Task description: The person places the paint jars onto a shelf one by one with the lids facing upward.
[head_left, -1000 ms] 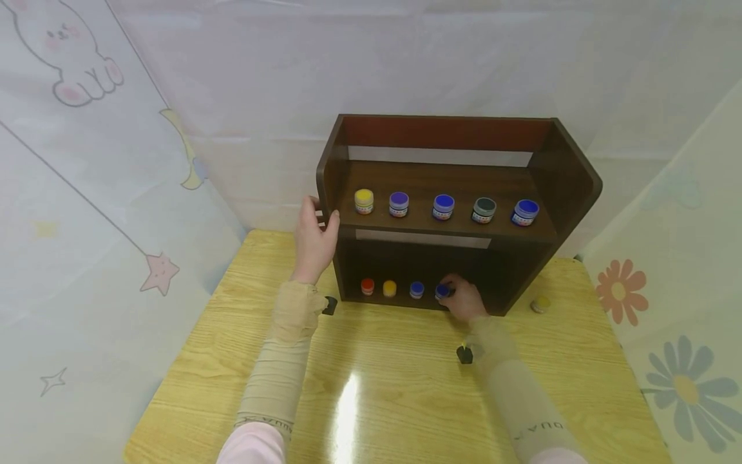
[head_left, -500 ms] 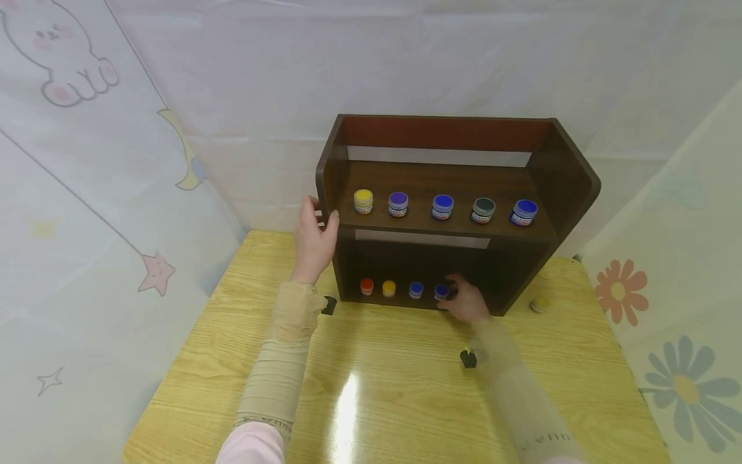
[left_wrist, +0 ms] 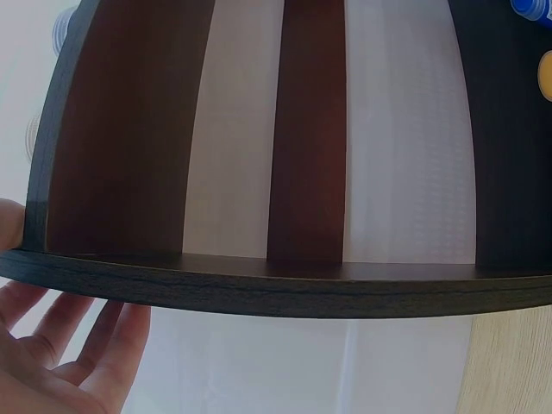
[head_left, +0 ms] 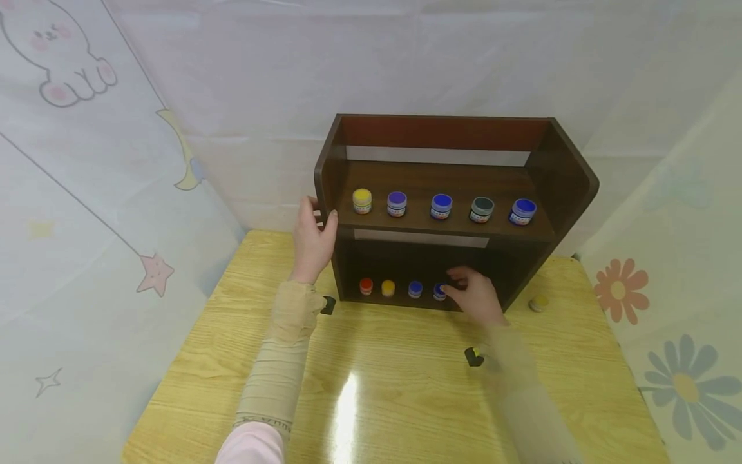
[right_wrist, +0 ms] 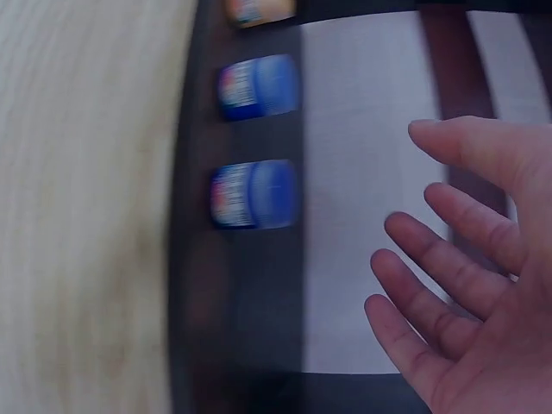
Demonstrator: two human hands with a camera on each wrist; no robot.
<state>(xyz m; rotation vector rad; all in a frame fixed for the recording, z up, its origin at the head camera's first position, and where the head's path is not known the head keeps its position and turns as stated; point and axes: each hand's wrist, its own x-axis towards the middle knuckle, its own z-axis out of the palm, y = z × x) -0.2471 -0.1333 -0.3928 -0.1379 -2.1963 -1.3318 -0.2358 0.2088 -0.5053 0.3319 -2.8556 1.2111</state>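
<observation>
My left hand (head_left: 313,241) grips the left side panel of a dark brown two-tier shelf (head_left: 437,175). In the left wrist view its thumb (left_wrist: 10,224) lies on one side of the panel and the fingers (left_wrist: 112,354) on the other. My right hand (head_left: 481,298) is by the lower tier, beside a dark blue paint jar (head_left: 438,292). In the right wrist view, this hand's fingers are spread, nothing is held, and a gap separates them from the jar (right_wrist: 254,195). Left of it stand a blue jar (head_left: 415,290), an orange-yellow jar (head_left: 388,289) and a red jar (head_left: 366,287).
The upper tier holds a yellow jar (head_left: 362,202), a purple jar (head_left: 397,204), two blue jars and a dark green-grey jar (head_left: 482,210). Another yellow-lidded jar (head_left: 538,303) rests on the wooden table (head_left: 400,380), right of the shelf. Patterned white sheets surround the table.
My right hand has let go of the dark blue jar and drawn back to the right, its fingers spreading. The jar stays on the lower tier. My left hand keeps its grip.
</observation>
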